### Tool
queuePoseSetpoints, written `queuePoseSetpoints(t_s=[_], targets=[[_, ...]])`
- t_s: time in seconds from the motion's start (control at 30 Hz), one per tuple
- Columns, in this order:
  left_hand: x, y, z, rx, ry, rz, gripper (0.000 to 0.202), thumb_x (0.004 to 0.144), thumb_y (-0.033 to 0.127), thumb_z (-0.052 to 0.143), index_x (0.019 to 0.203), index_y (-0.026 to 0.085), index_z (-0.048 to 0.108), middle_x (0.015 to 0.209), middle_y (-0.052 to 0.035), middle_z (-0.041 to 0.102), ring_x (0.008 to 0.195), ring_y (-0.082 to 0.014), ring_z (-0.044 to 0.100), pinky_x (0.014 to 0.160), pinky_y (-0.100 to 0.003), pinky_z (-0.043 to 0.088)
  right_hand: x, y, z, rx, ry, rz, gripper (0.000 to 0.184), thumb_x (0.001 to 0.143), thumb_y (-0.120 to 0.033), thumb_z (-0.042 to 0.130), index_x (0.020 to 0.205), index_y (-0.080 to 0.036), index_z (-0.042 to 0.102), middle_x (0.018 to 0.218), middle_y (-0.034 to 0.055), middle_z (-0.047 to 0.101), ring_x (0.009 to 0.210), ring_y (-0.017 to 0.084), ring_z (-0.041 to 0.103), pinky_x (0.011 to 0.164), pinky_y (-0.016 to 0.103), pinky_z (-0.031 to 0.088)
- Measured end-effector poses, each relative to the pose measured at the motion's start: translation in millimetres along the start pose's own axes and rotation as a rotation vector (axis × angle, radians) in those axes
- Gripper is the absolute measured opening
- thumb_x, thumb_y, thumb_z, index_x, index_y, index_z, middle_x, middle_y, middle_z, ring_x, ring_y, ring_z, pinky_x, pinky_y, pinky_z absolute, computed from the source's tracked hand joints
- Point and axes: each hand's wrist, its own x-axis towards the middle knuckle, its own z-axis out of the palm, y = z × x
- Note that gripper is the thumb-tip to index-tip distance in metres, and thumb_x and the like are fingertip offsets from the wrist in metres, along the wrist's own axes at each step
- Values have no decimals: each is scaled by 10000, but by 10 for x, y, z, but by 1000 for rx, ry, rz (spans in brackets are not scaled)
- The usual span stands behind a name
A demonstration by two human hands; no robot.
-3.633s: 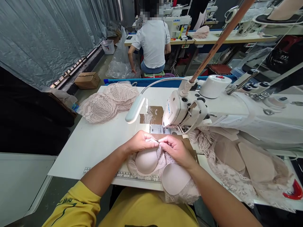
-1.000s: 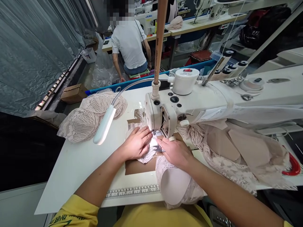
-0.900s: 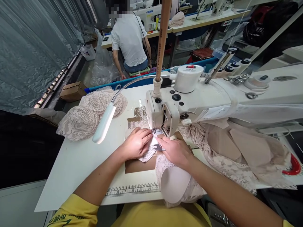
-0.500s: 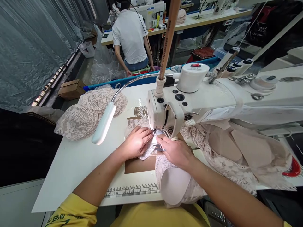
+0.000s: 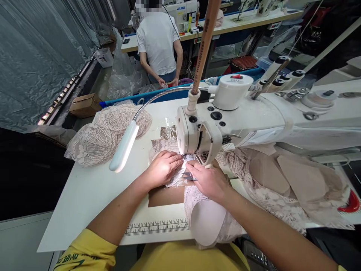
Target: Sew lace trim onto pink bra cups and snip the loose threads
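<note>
Under the head of a white sewing machine [image 5: 187, 130], a piece of pale lace fabric [image 5: 177, 177] lies at the presser foot [image 5: 188, 157]. My left hand [image 5: 163, 169] grips the lace from the left, its fingertips close beside the foot. From the right, my right hand [image 5: 210, 180] has its index finger stretched to the fabric just in front of the foot. Small thread snips [image 5: 189, 176] are tucked in that hand, blades pointing left. A lace-covered moulded cup [image 5: 208, 222] hangs at the table's front edge beneath my right wrist. The needle tip is hard to make out.
A pile of lace cups [image 5: 107, 135] rests at the left of the white table [image 5: 93, 210], beneath a gooseneck lamp [image 5: 124, 146]. More lace and cup pieces [image 5: 284, 177] lie right of the machine. A printed ruler [image 5: 158, 227] runs along the front edge. Beyond sits a co-worker [image 5: 159, 45].
The lace between my hands has shifted slightly toward the foot. Both hands stay nearly in place. The co-worker's hands have come closer together, and my view has tilted a little.
</note>
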Motion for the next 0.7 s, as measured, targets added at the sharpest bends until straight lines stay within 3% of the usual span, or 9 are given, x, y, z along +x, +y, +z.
queuePoseSetpoints(t_s=[0.43,0.57,0.7], targets=[[2,2,32,9,-1,-46,365,913,180,421,1233,153,595,1242,-103,629,1148,-263,525,941,-424,430,-1,7,17,46,15,16,503,800,-137,494,1293,-207,564,1141,78,673,840,201,633,634,278,423],[-4,-23,25,-12,6,-97,402,887,175,440,1264,158,578,1206,-129,638,1161,-283,515,938,-449,441,-18,71,-66,259,21,64,463,818,-166,499,1268,-245,575,1083,42,698,853,191,642,676,263,447],[-34,-70,35,-53,42,-123,439,881,198,445,1309,178,543,1251,-124,614,1183,-283,500,978,-465,419,-139,244,-271,509,-32,167,294,884,-380,498,1112,-261,638,940,12,712,829,180,643,694,259,457]])
